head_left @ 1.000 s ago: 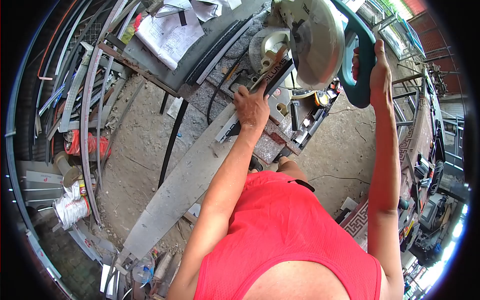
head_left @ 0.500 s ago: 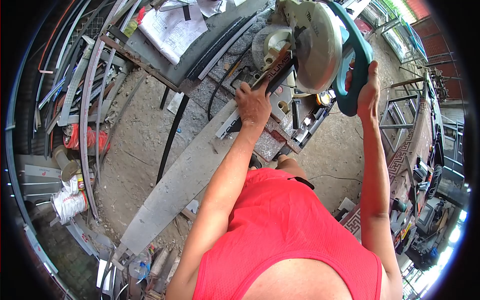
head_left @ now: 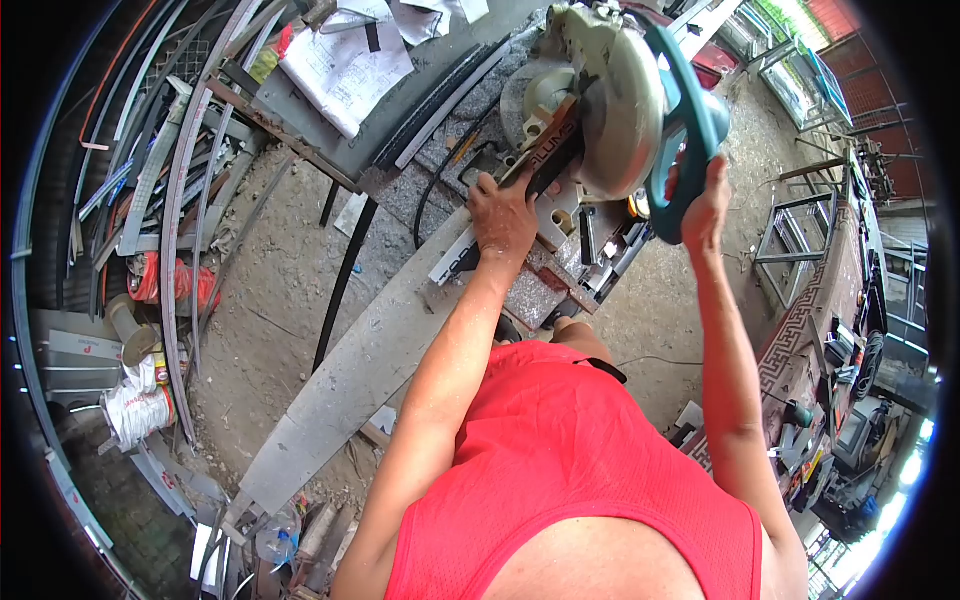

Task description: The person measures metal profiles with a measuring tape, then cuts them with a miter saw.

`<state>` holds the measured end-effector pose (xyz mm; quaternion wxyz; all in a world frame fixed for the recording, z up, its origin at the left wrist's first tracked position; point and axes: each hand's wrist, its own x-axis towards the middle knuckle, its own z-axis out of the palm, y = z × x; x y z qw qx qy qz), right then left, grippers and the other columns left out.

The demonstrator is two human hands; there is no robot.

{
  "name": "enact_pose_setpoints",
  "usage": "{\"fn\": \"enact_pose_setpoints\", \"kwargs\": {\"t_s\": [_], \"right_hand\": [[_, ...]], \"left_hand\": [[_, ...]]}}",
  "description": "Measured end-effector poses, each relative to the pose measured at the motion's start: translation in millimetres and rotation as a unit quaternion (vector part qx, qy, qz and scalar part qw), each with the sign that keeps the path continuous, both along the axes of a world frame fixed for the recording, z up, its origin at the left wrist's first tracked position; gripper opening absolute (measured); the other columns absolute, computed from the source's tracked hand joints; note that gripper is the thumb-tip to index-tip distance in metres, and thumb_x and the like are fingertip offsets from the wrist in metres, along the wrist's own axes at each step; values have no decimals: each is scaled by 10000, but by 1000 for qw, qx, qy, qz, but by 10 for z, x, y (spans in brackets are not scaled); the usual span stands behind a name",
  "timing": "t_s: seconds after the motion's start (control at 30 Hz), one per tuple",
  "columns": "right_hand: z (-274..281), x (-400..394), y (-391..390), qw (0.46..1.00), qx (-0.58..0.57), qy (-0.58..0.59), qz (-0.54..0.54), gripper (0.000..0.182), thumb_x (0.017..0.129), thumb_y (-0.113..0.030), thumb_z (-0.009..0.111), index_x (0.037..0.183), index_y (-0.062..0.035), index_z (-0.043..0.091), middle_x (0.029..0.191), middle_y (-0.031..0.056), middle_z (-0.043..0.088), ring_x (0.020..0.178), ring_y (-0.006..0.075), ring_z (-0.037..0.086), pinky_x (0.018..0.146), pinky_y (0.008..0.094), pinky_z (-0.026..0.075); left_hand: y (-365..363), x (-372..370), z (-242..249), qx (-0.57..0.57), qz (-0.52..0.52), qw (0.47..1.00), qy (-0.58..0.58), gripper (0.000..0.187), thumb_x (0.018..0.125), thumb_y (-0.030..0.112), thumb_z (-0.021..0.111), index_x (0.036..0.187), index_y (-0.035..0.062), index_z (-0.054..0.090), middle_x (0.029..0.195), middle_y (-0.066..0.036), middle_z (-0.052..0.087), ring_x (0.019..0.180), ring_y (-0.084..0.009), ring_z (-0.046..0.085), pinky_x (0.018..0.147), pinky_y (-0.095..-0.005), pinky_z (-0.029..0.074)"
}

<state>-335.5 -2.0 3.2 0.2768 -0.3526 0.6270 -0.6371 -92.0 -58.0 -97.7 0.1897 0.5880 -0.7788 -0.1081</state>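
Observation:
A miter saw with a pale round blade guard [head_left: 622, 115] stands at the top middle. My right hand [head_left: 708, 208] is closed around its teal handle [head_left: 678, 135], fingers passing through the loop. My left hand [head_left: 503, 220] sits left of the guard, with its fingers curled over a light metal profile [head_left: 456, 257] beside the saw's fence [head_left: 550, 152], which bears dark lettering. The profile's near end sticks out below my wrist. Where the blade meets the profile is hidden by the guard.
Printed drawings [head_left: 345, 75] lie on a table at upper left. A long grey board [head_left: 340, 385] runs from the saw toward lower left. Metal offcuts [head_left: 150, 180] are heaped at left. A patterned bench [head_left: 800, 330] with tools and frames stands at right.
My right hand and the saw handle have come left and slightly down, and the guard has tilted with them. My left hand stays at nearly the same spot on the profile.

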Motion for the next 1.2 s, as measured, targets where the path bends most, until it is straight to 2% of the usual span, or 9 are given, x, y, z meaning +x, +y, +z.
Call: {"fn": "enact_pose_setpoints", "kwargs": {"t_s": [0.2,0.3,0.33,0.43,0.7,0.83,1.0,1.1,1.2], "right_hand": [[-259,-19,93,999,-13,31,32,719,1062,-622,289,1080,17,619,728,56,619,644,133,582,611,280,458],[-262,-15,86,995,7,100,19,531,1047,-495,514,1102,19,638,800,70,687,691,128,622,650,280,487],[-222,96,79,998,-7,65,1,352,978,-320,686,1106,6,651,831,72,711,741,119,650,696,285,510],[-260,55,74,997,-4,80,3,302,903,-217,759,1095,-6,660,840,62,713,773,110,663,725,290,519],[-217,42,108,993,-14,112,18,201,893,-188,728,984,-24,659,793,24,657,737,86,571,691,279,481],[-322,-3,127,995,-31,86,46,231,856,-151,714,1036,-25,643,862,47,692,777,116,625,736,285,512],[-267,40,177,999,-28,24,31,381,818,-168,730,1138,15,632,843,101,694,745,154,627,716,339,527],[-230,9,185,996,-59,65,27,428,809,-201,751,1153,23,628,966,162,681,761,199,631,718,349,520],[-326,-20,173,995,-59,56,60,491,828,-241,764,1207,34,614,1133,240,658,1059,337,644,916,413,501]], "left_hand": [[81,41,-3,9,1,1000,-5,548,884,313,735,1407,358,578,1098,-197,495,1001,-406,529,868,-479,471],[62,67,-10,2,1,1000,-15,553,878,335,744,1407,364,585,1107,-196,502,1022,-425,540,877,-509,474],[66,65,-4,9,3,1000,-13,554,881,336,740,1411,364,581,1113,-196,503,1021,-426,542,875,-510,475],[90,41,-7,8,2,1000,-25,561,898,346,722,1432,374,552,1107,-188,506,1026,-415,542,871,-504,473],[71,33,-146,-40,-6,996,-76,536,914,404,694,1430,388,551,1140,-191,532,1049,-405,546,892,-512,456],[286,42,231,-80,16,993,-87,455,912,375,714,1337,220,662,1054,-193,585,1000,-404,576,852,-502,463],[348,-1044,1634,-298,-164,914,221,216,937,123,687,1134,39,712,905,-116,623,857,-307,601,760,-430,483],[-59,-1932,1787,-282,-161,909,260,406,956,350,668,1234,54,663,1092,-189,564,1012,-349,551,900,-467,442],[-263,-2294,1561,-287,-143,935,153,648,989,519,565,1425,42,506,1287,-309,437,1214,-480,434,1053,-581,354]]}}
